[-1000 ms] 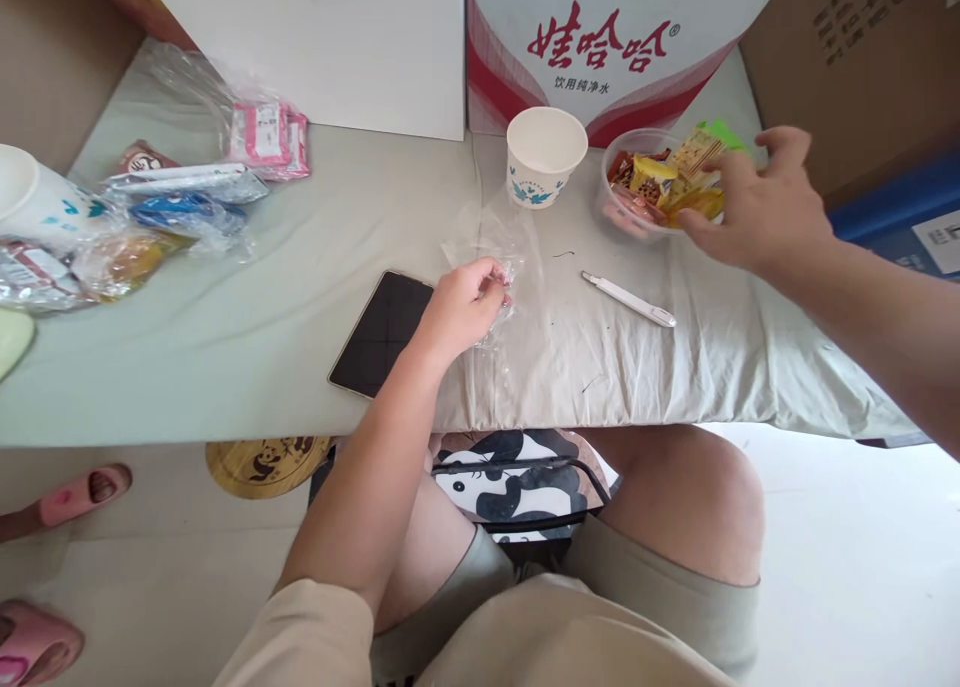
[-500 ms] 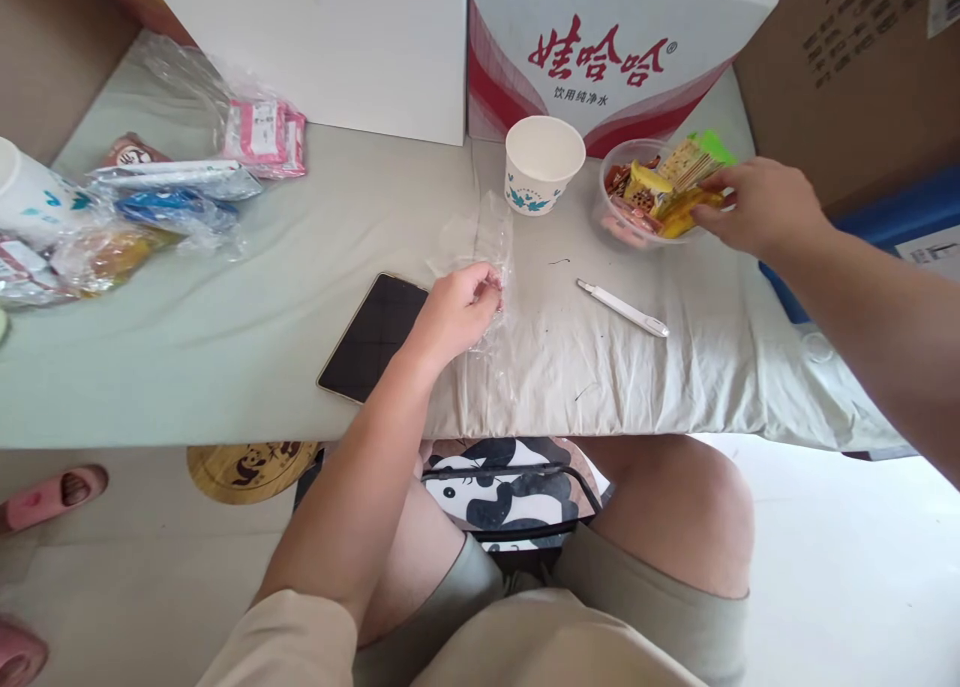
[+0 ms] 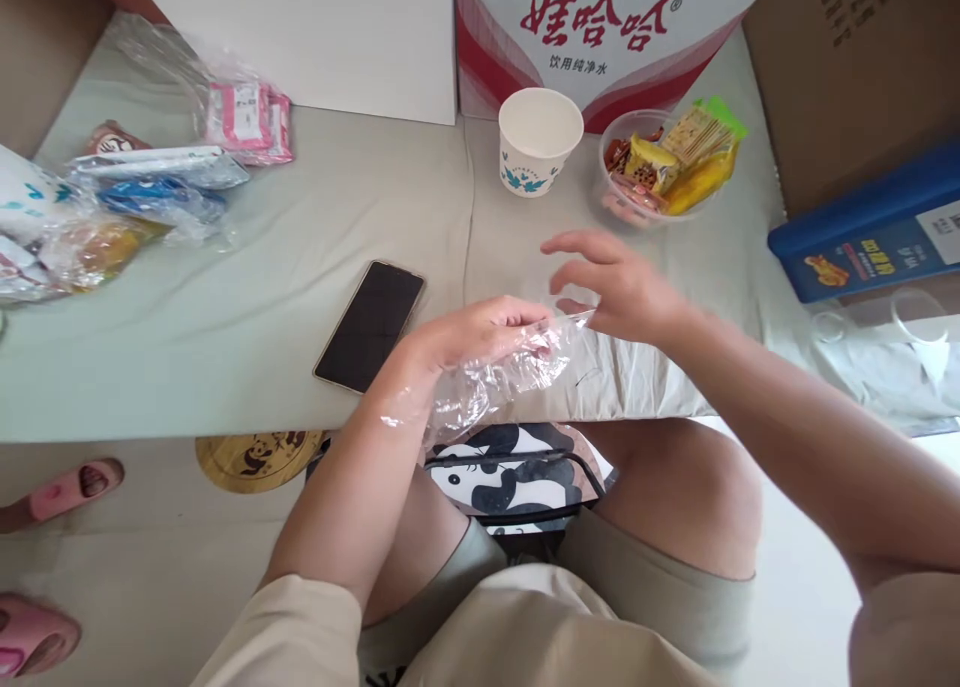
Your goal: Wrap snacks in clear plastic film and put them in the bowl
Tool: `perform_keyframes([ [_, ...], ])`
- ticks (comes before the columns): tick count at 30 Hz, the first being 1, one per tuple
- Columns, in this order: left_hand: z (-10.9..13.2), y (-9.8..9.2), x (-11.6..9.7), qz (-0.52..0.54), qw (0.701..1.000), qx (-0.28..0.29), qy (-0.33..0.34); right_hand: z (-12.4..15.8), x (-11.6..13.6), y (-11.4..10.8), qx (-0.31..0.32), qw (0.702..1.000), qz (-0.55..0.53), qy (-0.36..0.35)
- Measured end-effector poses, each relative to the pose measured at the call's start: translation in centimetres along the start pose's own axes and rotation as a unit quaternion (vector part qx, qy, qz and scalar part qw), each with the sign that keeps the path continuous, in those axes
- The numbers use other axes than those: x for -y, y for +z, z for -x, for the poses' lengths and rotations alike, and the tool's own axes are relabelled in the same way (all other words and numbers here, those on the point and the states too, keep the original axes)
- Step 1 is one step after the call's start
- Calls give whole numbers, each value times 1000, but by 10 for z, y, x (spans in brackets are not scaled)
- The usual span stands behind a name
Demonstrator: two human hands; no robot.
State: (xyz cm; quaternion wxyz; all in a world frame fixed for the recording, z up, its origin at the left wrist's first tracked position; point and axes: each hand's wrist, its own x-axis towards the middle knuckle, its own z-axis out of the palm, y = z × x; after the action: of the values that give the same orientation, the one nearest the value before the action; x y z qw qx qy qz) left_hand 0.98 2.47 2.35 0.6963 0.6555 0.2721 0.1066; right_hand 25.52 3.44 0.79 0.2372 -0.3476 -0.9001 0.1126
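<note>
My left hand (image 3: 499,329) is closed on a crumpled clear plastic bag (image 3: 480,392), which hangs at the table's front edge and over my wrist. Close on its right, my right hand (image 3: 619,285) hovers with fingers spread. A corner of the bag reaches under its thumb side; whether they touch or grip there I cannot tell. Beyond the hands stands a white paper cup (image 3: 538,147) with blue leaf prints. Beside it, a clear round tub (image 3: 615,157) holds several wrapped snacks, a yellow packet (image 3: 701,179) among them. A black phone (image 3: 371,325) lies left of my left hand.
Wrapped snacks (image 3: 161,202) and pink packets (image 3: 247,122) lie at the left on the cloth-covered table (image 3: 262,337). A white box (image 3: 315,37) and a red-and-white carton (image 3: 600,27) line the back. At the right lies a blue box (image 3: 862,232) near clear plastic containers (image 3: 919,317).
My right hand has left the yellow packet in the tub and come over beside my left. The bag is lifted and drawn towards me. The white pen-like tool is now hidden.
</note>
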Motion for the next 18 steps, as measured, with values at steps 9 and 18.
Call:
perform_keyframes([
  [9, -7, -13, 20, 16, 952, -305, -26, 90, 31, 29, -323, 922, 56, 208],
  [18, -34, -43, 59, -109, 825, -550, 70, 104, 28, 18, -291, 950, 83, 83],
])
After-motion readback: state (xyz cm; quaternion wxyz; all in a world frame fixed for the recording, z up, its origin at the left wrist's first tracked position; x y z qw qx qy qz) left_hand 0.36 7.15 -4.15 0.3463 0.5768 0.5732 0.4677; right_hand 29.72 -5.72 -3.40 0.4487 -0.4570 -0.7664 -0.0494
